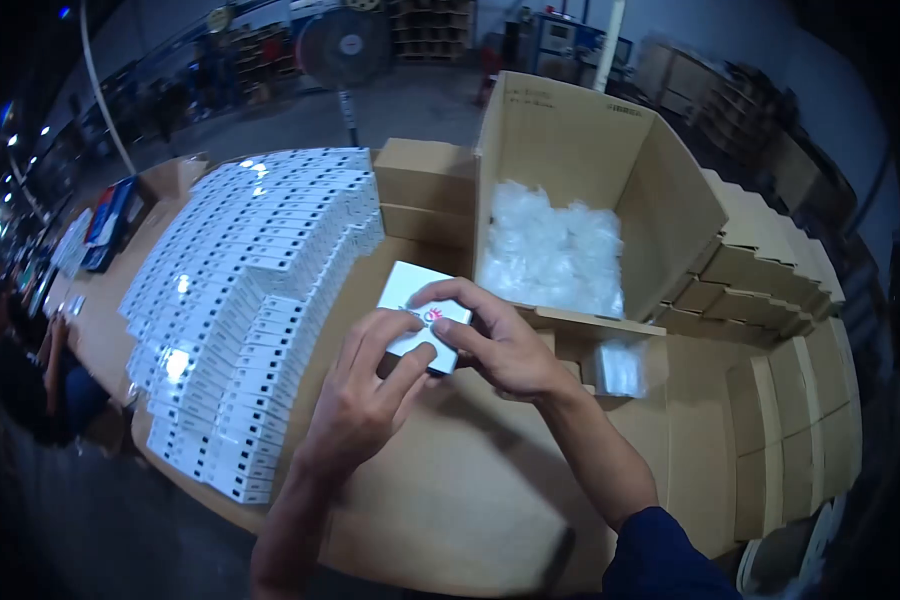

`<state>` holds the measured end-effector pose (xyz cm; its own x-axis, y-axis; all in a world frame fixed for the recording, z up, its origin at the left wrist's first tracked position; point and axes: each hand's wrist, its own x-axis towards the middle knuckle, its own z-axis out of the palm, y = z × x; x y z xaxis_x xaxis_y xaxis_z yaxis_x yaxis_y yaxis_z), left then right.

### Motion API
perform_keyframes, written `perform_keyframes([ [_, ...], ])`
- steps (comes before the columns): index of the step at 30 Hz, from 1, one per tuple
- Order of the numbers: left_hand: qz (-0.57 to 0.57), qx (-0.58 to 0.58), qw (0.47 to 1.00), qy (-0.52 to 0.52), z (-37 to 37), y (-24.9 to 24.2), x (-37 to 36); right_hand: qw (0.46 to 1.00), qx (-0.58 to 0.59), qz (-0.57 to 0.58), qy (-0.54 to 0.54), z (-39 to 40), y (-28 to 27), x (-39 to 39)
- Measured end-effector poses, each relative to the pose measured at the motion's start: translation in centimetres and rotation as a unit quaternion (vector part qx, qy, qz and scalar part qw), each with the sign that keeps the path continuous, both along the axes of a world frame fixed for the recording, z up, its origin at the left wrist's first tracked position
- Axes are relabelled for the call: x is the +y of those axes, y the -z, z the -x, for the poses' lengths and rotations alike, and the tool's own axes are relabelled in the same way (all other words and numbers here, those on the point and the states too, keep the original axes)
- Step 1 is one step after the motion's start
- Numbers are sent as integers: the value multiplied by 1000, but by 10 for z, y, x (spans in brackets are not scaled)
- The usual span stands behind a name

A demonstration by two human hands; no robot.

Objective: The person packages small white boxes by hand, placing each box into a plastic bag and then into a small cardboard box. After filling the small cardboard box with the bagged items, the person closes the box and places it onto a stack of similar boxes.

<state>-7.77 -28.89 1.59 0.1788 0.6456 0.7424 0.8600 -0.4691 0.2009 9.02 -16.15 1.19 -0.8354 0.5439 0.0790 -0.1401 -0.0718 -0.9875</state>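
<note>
A small white box with red print on its face is held between both my hands above the cardboard-covered table. My left hand grips it from the near left, fingers bent over the printed face. From the right, my right hand closes on the box, with its thumb and index finger on the top face. My fingers cover part of the print. To the left stand rows of stacked white boxes, each with a small dark mark on the end.
A large open carton holds clear plastic bags. In front of it, a small cardboard tray contains a plastic-wrapped bundle. Folded cardboard pieces are stacked at right. A fan stands behind; another person sits at far left.
</note>
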Motion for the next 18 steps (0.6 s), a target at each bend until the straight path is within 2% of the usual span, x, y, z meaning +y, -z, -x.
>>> perform_keyframes([
  [2,46,-55,995,73,-23,-15,21,999,14,11,33,-42,-13,7],
  [3,67,-96,990,83,-32,-19,35,997,24,-24,68,-61,-11,17],
  [4,90,-83,989,80,-39,-22,53,988,-10,-103,116,-83,-19,25],
  [6,134,-59,987,71,-49,-23,96,927,-65,-297,219,-117,-16,61],
  [7,136,-11,988,72,-51,-17,121,896,-95,-342,268,-130,-18,74],
  [8,194,65,978,43,-54,-13,144,859,-123,-384,315,-138,-20,85],
  [9,248,143,958,14,-57,-8,167,854,-176,-344,349,-142,-29,85],
  [10,297,220,929,-17,-61,-4,189,850,-170,-350,356,-147,-28,91],
  [15,516,302,802,-14,-95,7,247,844,-173,-367,352,-160,-20,103],
  [18,558,299,774,-14,-85,39,264,846,-174,-367,345,-164,-10,106],
])
